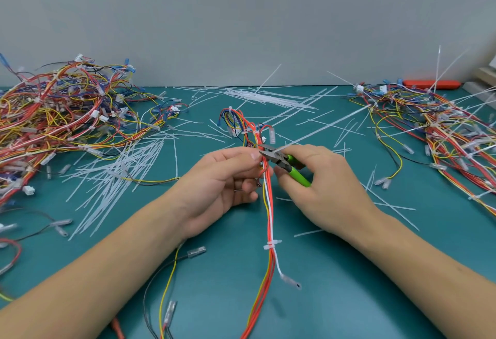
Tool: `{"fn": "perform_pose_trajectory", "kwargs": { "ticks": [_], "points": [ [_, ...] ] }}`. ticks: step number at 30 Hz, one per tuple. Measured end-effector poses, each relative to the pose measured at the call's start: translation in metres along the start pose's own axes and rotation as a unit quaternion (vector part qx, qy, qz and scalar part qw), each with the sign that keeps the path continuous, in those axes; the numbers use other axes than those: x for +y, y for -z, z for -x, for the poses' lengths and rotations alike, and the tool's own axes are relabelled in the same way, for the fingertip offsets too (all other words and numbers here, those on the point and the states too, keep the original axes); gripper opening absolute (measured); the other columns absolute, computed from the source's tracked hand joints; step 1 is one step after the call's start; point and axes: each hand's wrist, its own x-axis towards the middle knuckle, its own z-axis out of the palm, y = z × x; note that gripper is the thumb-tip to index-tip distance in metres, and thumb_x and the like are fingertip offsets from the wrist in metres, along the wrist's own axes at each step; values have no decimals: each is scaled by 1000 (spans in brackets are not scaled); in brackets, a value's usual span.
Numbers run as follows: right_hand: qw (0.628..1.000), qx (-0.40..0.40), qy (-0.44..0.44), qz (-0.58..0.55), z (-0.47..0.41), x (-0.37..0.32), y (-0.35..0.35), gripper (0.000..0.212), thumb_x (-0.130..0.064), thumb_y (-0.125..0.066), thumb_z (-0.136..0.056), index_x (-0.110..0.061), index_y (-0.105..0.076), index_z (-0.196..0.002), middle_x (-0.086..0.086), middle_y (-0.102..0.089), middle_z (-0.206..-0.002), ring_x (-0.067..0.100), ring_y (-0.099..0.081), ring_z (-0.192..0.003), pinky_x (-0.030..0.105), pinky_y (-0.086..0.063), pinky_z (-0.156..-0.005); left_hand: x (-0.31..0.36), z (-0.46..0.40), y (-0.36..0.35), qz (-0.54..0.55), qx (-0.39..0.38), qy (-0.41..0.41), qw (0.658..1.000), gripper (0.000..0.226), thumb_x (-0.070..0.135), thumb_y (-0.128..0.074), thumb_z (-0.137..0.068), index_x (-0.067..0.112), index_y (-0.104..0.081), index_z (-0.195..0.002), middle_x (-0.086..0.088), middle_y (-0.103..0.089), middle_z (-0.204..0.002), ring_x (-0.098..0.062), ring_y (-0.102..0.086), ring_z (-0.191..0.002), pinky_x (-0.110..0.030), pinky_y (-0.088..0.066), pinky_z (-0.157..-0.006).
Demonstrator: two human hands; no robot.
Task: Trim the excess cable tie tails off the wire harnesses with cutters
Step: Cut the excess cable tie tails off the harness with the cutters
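Observation:
My left hand [225, 185] grips a wire harness [269, 220] of orange, yellow and white wires at the table's middle. My right hand [319, 185] holds green-handled cutters [284, 161], whose open jaws sit at the harness just beside my left thumb. A long white cable tie tail [330, 125] runs from the jaws up to the right. A trimmed tie [271, 244] wraps the harness lower down. The harness top loops away with blue and red wires [236, 121].
A big heap of harnesses [61, 118] lies at the left, another heap [445, 129] with long uncut tails at the right. Cut white tie tails [120, 175] litter the teal mat. An orange tool handle [432, 84] lies by the back wall.

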Motion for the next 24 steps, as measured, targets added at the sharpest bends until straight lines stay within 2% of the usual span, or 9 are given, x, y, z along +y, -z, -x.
{"fn": "perform_pose_trajectory", "kwargs": {
  "ticks": [1, 3, 5, 8, 12, 19, 22, 24],
  "points": [
    [1000, 6, -5, -1, 0, 1, 0, 18, -39, -57, -87, -30, -71, -94, -11, -65, -79, 17, -58, -83, 40, -51, -77, 0, 0, 0, -3, -1, -1, 1000, 16, 22, -63, -90, 10, -67, -100, 0, -68, -73, -11, -44, -57, -26, -51, -62],
    [1000, 16, -26, -5, 1, 2, 0, 21, -40, -55, -84, -21, -62, -76, -4, -53, -62, 20, -49, -65, 42, -48, -61, -1, 0, 0, -9, -4, -3, 1000, 14, 22, -65, -89, 11, -69, -96, 0, -67, -73, -12, -43, -58, -27, -50, -63],
    [999, 12, -34, 6, 2, 3, 0, 27, -40, -56, -86, -16, -53, -74, 1, -47, -59, 24, -42, -59, 40, -42, -53, -1, 0, 0, -9, 0, -1, 1000, 21, 23, -66, -87, 8, -68, -102, -1, -68, -75, -12, -43, -58, -26, -50, -62],
    [999, 8, -32, 25, 4, 2, 1, 28, -36, -59, -90, -14, -51, -75, 4, -45, -59, 26, -41, -58, 37, -37, -51, 0, 0, -1, -10, -2, 1, 1000, 28, 21, -69, -89, 6, -64, -111, 1, -67, -72, -11, -43, -57, -25, -51, -62],
    [999, 11, -31, 18, 4, 1, 1, 28, -38, -56, -86, -15, -53, -72, 4, -45, -56, 27, -41, -58, 40, -40, -52, 0, 1, -2, -10, -3, 0, 1000, 24, 23, -66, -89, 8, -64, -108, 2, -65, -71, -12, -42, -58, -26, -50, -62],
    [999, 21, -33, 14, 5, 3, 0, 23, -37, -55, -81, -17, -55, -71, 1, -47, -57, 24, -45, -59, 43, -45, -55, 0, 2, -3, -4, 12, 10, 1000, 28, 24, -69, -83, 8, -67, -106, -10, -67, -87, -13, -42, -58, -26, -52, -61],
    [1000, 20, -7, 21, 4, 1, -1, 13, -34, -57, -82, -26, -67, -84, -6, -60, -72, 20, -54, -75, 42, -49, -72, 0, 1, -2, -4, 14, 12, 1000, 29, 24, -68, -83, 8, -67, -107, -10, -67, -87, -12, -42, -58, -26, -52, -62],
    [999, 17, 2, 31, 2, 1, -1, 22, -35, -58, -83, -30, -70, -100, -10, -66, -87, 18, -56, -87, 40, -48, -83, 0, 0, -2, -5, 15, 12, 1000, 34, 25, -68, -83, 7, -67, -112, -7, -67, -85, -12, -42, -58, -25, -52, -61]
  ]
}}
